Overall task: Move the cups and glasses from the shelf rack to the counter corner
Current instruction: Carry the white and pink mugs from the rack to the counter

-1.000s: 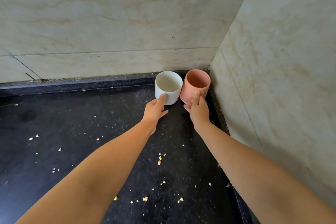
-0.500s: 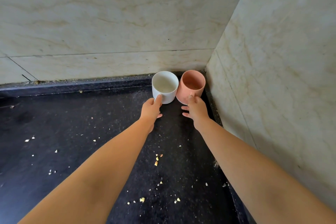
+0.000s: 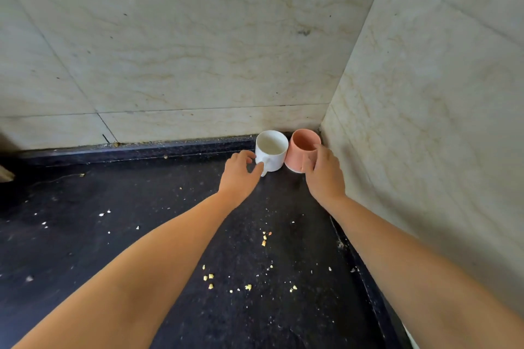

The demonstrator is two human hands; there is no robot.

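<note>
While both cups already stand in the counter corner, the step in hand looks like the final settling and letting go. The white cup [image 3: 271,151] stands upright against the back ledge, touching the pink cup [image 3: 302,150], which sits just beside the right wall [image 3: 425,122]. The left hand [image 3: 240,176] is curled loosely around the white cup's handle side, thumb and forefinger at or just off it; whether they pinch the handle or have let it go I cannot tell from this angle. The right hand [image 3: 326,171] grips the pink cup's near side, fingers wrapped over its wall up to the rim. To finish well, I would ease each hand straight back toward the body, not sideways, so neither cup knocks the other or tips. The tight spots are the raised back ledge [image 3: 170,147] and the side wall, which leave the right hand little room on its outer side. The black counter [image 3: 141,221] toward the left and near side is open apart from scattered crumbs [image 3: 208,278], so drawing back that way is the easy path.
</note>
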